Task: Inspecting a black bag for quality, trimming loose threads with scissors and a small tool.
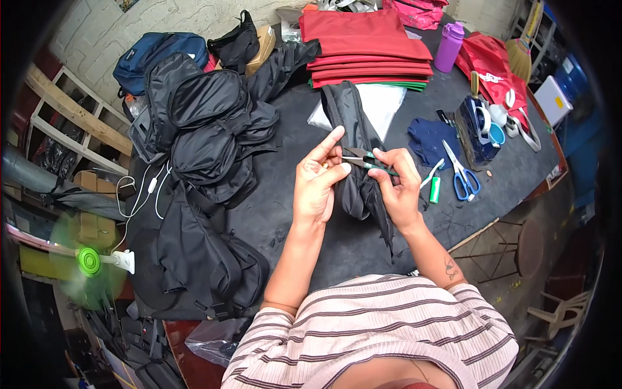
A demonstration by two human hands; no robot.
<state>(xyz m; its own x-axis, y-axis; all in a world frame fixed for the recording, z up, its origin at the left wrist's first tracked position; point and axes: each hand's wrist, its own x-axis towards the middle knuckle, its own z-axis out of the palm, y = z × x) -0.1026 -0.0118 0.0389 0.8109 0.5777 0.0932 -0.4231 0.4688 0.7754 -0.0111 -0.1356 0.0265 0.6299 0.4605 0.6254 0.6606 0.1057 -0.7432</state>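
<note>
My right hand [400, 188] is closed on a pair of small thread snips [379, 166] with dark green handles, their blades pointing left. My left hand [317, 180] has its thumb and fingers drawn together by the blade tips, index finger stretched upward. What it pinches, if anything, is too small to make out. Below both hands lies a narrow black fabric bag piece [350, 120], its lower end bunched and trailing loose strips toward me.
Black bags [207, 152] are piled on the left of the table. Folded red fabric [369, 45] is stacked at the back. To the right are blue-handled scissors [463, 178], a green lighter [434, 190], a purple bottle [449, 48] and a tool box [478, 133]. A green fan [89, 260] stands at the left edge.
</note>
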